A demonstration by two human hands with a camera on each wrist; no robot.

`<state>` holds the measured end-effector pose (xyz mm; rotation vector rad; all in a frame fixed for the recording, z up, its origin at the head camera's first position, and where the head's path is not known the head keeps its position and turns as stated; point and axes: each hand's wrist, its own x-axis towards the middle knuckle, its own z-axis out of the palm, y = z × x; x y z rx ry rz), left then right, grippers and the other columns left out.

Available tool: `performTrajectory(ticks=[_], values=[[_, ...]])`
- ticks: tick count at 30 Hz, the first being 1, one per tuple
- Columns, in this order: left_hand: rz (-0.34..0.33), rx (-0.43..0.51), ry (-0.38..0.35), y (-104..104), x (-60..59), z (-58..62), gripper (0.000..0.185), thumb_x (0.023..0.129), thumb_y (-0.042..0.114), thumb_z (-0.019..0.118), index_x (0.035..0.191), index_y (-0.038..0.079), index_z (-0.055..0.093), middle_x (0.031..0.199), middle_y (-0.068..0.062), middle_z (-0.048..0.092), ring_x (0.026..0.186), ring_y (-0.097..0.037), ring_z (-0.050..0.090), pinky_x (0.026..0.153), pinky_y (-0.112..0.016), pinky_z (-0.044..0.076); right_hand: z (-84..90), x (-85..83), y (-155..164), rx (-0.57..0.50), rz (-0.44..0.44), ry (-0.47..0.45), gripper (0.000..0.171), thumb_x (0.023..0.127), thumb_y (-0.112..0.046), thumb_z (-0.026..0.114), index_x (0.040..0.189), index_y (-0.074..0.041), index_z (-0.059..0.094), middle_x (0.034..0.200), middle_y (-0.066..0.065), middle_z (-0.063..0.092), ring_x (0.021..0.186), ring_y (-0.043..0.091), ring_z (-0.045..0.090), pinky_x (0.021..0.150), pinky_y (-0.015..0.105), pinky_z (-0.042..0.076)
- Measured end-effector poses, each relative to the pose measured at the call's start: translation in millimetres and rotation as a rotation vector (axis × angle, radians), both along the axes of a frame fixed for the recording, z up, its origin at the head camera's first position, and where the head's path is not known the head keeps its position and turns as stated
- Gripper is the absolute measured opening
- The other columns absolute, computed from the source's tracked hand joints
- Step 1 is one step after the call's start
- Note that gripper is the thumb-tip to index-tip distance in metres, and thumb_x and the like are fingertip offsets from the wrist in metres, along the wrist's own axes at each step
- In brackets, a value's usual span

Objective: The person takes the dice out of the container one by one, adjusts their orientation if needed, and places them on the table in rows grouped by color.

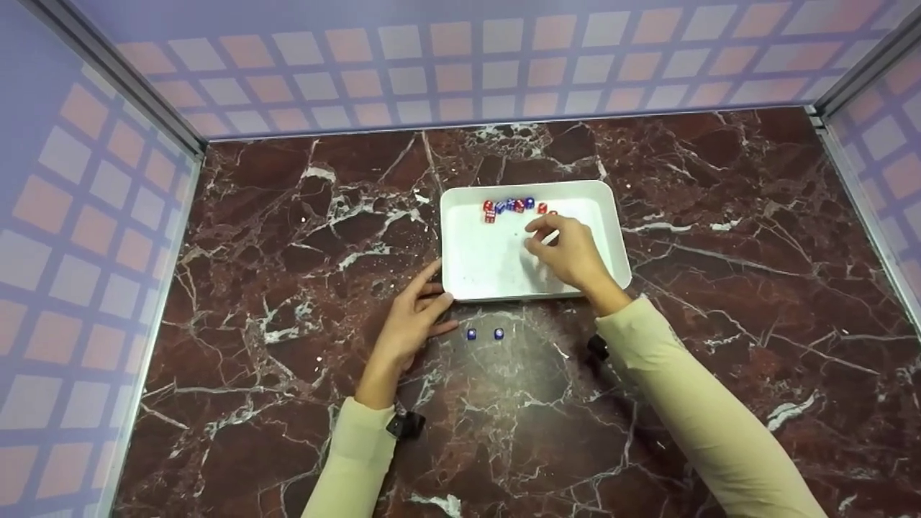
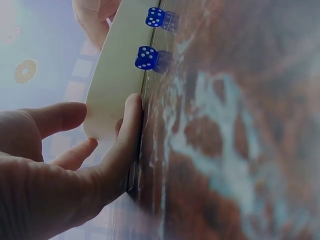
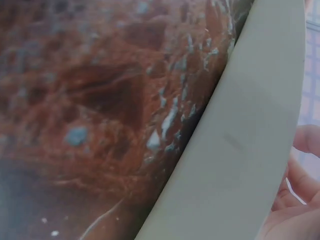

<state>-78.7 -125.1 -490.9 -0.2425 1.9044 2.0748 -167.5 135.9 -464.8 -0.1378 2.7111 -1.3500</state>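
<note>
A white tray [image 1: 489,266] lies on the table with several red dice [image 1: 490,216] and blue dice [image 1: 529,203] grouped along its far side. In front of it, two blue dice stand apart on the tabletop, a left one [image 1: 471,334] and a right one [image 1: 498,334]. My left hand [image 1: 410,324] touches the tray's near left corner, its fingers spread, as the left wrist view also shows. Over the tray's right half hovers my right hand [image 1: 568,252], thumb and forefinger bent with a gap between their tips. I see nothing between them. That hand partly covers a red die [image 1: 553,213].
The tray stands on a dark red marbled tabletop [image 1: 288,432] with white veins. Panels with pink and white squares border it at the back [image 1: 446,65], left [image 1: 65,237] and right [image 1: 885,137]. A small black device sits at each wrist.
</note>
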Motion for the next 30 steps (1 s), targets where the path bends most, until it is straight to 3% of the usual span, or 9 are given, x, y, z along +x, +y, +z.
performTrajectory(ticks=[6,16,25,30], values=[[0.001,-0.010,0.003,-1,-0.6,0.4,0.066,0.105,0.001,0.061,0.166,0.015,0.039,0.138,-0.026,0.043,0.116,-0.032,0.058,0.092,-0.043,0.069,-2.2,-12.4,0,-0.028,-0.028,-0.018,0.026,0.096,-0.006,0.071,0.121,0.003,0.075,0.101,0.016,0.072,0.072,0.009,0.059,0.066,0.015,0.050],[-0.003,-0.027,0.018,0,-1.5,1.5,0.064,0.105,0.003,0.061,0.165,0.015,0.040,0.135,-0.024,0.046,0.116,-0.032,0.059,0.090,-0.042,0.070,-4.9,-29.4,1,0.022,-0.018,-0.005,0.039,0.096,-0.006,0.068,0.135,-0.001,0.071,0.090,0.011,0.067,0.065,0.009,0.051,0.054,0.016,0.042],[-0.009,-0.014,0.007,-2,0.0,0.1,0.065,0.105,0.002,0.062,0.165,0.015,0.040,0.136,-0.026,0.045,0.115,-0.032,0.060,0.091,-0.043,0.069,-10.1,-38.7,-2,0.079,-0.007,-0.065,0.057,0.094,-0.004,0.065,0.151,-0.002,0.058,0.087,0.008,0.062,0.073,0.014,0.049,0.066,0.025,0.042],[-0.023,-0.010,0.010,-1,-0.9,0.6,0.065,0.106,0.002,0.061,0.165,0.015,0.039,0.136,-0.025,0.043,0.116,-0.032,0.059,0.092,-0.043,0.069,-11.6,-39.4,-4,0.154,-0.006,-0.073,0.062,0.094,-0.004,0.063,0.156,-0.008,0.054,0.080,0.004,0.058,0.070,0.015,0.046,0.063,0.027,0.039]])
